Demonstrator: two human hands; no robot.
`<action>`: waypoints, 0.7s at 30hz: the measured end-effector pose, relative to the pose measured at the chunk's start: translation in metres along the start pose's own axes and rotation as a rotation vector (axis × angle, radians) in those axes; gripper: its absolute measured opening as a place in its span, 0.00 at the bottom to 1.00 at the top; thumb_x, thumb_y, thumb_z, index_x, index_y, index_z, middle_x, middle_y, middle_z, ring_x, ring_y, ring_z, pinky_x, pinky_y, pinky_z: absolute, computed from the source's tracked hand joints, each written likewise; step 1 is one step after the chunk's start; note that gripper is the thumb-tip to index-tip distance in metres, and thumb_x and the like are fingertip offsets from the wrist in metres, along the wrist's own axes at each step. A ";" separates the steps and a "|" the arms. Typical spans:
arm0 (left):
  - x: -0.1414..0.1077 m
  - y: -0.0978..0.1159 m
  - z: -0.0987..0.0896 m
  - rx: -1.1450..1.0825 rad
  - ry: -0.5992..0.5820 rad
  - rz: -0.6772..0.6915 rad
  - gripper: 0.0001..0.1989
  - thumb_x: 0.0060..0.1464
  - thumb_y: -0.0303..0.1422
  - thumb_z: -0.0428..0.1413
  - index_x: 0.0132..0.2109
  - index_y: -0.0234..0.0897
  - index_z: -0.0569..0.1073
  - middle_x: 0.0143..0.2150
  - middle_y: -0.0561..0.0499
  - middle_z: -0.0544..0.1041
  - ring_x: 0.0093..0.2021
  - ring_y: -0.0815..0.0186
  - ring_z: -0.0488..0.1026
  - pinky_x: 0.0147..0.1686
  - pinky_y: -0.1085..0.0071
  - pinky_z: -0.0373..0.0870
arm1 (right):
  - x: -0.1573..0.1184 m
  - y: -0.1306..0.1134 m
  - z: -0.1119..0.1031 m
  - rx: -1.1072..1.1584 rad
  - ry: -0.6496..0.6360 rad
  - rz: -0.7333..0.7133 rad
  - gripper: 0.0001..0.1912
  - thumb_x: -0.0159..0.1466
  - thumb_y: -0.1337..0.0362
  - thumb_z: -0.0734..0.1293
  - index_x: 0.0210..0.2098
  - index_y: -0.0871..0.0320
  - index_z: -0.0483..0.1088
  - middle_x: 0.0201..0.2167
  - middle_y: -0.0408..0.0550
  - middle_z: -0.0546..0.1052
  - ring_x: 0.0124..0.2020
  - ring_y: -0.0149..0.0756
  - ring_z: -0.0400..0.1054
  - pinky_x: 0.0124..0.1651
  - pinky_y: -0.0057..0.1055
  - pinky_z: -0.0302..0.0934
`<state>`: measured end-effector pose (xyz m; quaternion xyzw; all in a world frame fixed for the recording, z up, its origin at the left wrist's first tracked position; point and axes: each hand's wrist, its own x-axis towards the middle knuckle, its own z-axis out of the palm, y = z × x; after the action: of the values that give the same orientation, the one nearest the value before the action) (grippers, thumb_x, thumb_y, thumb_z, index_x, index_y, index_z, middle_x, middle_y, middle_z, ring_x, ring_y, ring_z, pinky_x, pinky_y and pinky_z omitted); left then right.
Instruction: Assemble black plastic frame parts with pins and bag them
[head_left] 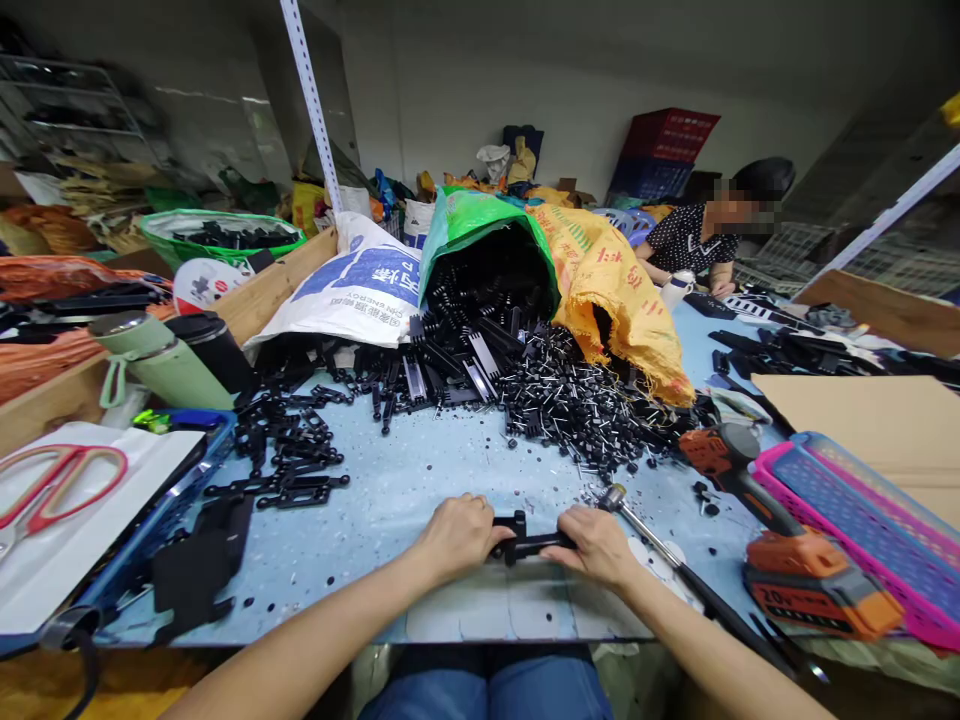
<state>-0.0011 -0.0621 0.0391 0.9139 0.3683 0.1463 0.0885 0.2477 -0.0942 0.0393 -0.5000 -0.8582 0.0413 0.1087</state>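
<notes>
Between my two hands, just above the front of the blue table (390, 480), is a black plastic bracket-like part (517, 540). My left hand (461, 535) has its fingers wrapped round the left end. My right hand (596, 545) grips the longer, bar-like right end. A hammer (652, 540) lies beside my right hand, its head near the knuckles and its black handle slanting toward the front edge. Beyond my hands spreads a heap of small black parts and metal pins (585, 400). Assembled black link-like pieces (300, 450) lie to the left.
An orange cordless drill (802, 550) and a pink basket (862, 540) stand at the right. Green, yellow and white sacks (337, 285) line the back. Scissors (60, 485), a green bottle (161, 360) and a blue tray (221, 440) are left. A co-worker (697, 235) sits far right.
</notes>
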 end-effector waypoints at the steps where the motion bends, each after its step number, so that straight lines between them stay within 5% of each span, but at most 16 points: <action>1: -0.006 0.004 -0.010 -0.073 0.033 0.004 0.26 0.61 0.45 0.35 0.30 0.34 0.71 0.27 0.43 0.72 0.29 0.61 0.68 0.28 0.68 0.62 | 0.001 -0.007 -0.010 0.111 0.019 -0.066 0.31 0.62 0.41 0.49 0.22 0.59 0.66 0.20 0.50 0.67 0.24 0.35 0.61 0.28 0.30 0.50; 4: -0.029 0.029 -0.043 -0.448 0.184 0.074 0.31 0.61 0.44 0.27 0.25 0.37 0.67 0.20 0.49 0.66 0.22 0.66 0.65 0.24 0.70 0.59 | 0.001 -0.043 -0.036 0.602 0.052 -0.239 0.32 0.65 0.45 0.42 0.21 0.57 0.63 0.16 0.45 0.63 0.21 0.33 0.59 0.27 0.30 0.50; 6: -0.040 0.051 -0.058 -0.699 0.301 0.086 0.30 0.61 0.44 0.26 0.24 0.37 0.65 0.18 0.51 0.64 0.20 0.68 0.63 0.23 0.71 0.58 | 0.006 -0.076 -0.035 0.927 0.077 -0.270 0.30 0.66 0.47 0.42 0.20 0.56 0.60 0.14 0.43 0.60 0.19 0.31 0.57 0.27 0.29 0.51; 8: -0.045 0.068 -0.062 -0.847 0.491 0.049 0.29 0.61 0.45 0.29 0.25 0.38 0.66 0.18 0.51 0.64 0.20 0.68 0.63 0.23 0.71 0.60 | 0.017 -0.107 -0.013 1.155 0.223 -0.208 0.28 0.64 0.44 0.43 0.24 0.55 0.60 0.17 0.43 0.62 0.21 0.33 0.59 0.28 0.29 0.54; 11: -0.044 0.068 -0.047 -0.828 0.729 -0.022 0.28 0.61 0.45 0.30 0.37 0.38 0.71 0.26 0.47 0.71 0.28 0.64 0.69 0.28 0.69 0.64 | 0.053 -0.132 0.036 1.246 0.616 0.003 0.28 0.61 0.40 0.42 0.39 0.53 0.59 0.37 0.51 0.67 0.37 0.39 0.64 0.39 0.36 0.60; 13: -0.040 0.046 -0.030 -0.647 0.729 -0.020 0.29 0.61 0.46 0.28 0.50 0.37 0.67 0.35 0.43 0.74 0.35 0.61 0.71 0.33 0.66 0.66 | 0.088 -0.123 0.060 1.186 0.628 0.033 0.25 0.63 0.44 0.44 0.45 0.53 0.57 0.46 0.55 0.64 0.44 0.40 0.63 0.45 0.39 0.59; 15: -0.031 0.012 -0.011 -0.359 0.628 -0.017 0.33 0.59 0.49 0.28 0.56 0.34 0.62 0.41 0.39 0.73 0.40 0.57 0.70 0.36 0.64 0.65 | 0.128 -0.094 0.065 0.988 0.491 0.003 0.21 0.64 0.47 0.48 0.43 0.55 0.60 0.47 0.55 0.65 0.50 0.42 0.59 0.51 0.40 0.55; 17: -0.016 -0.022 0.004 -0.075 0.426 -0.151 0.34 0.56 0.53 0.33 0.55 0.31 0.64 0.40 0.38 0.73 0.39 0.55 0.69 0.36 0.62 0.65 | 0.169 -0.056 0.055 0.669 0.386 0.077 0.19 0.61 0.49 0.57 0.43 0.58 0.62 0.47 0.56 0.66 0.52 0.44 0.56 0.54 0.42 0.49; 19: 0.002 -0.050 0.013 0.079 0.230 -0.264 0.34 0.54 0.54 0.40 0.54 0.30 0.65 0.38 0.37 0.72 0.38 0.54 0.69 0.36 0.62 0.64 | 0.205 -0.019 0.040 0.461 0.359 0.320 0.22 0.60 0.53 0.60 0.47 0.62 0.61 0.48 0.60 0.66 0.54 0.48 0.53 0.55 0.46 0.44; 21: 0.021 -0.072 0.013 0.159 0.189 -0.390 0.31 0.54 0.51 0.45 0.55 0.30 0.64 0.42 0.37 0.71 0.43 0.53 0.67 0.40 0.60 0.63 | 0.231 0.007 0.029 0.417 0.283 0.451 0.25 0.56 0.55 0.65 0.47 0.65 0.61 0.46 0.62 0.67 0.54 0.50 0.52 0.55 0.48 0.42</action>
<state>-0.0295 0.0031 0.0118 0.8116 0.5551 0.1820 0.0079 0.1373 0.1111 0.0437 -0.6449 -0.6756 0.1691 0.3148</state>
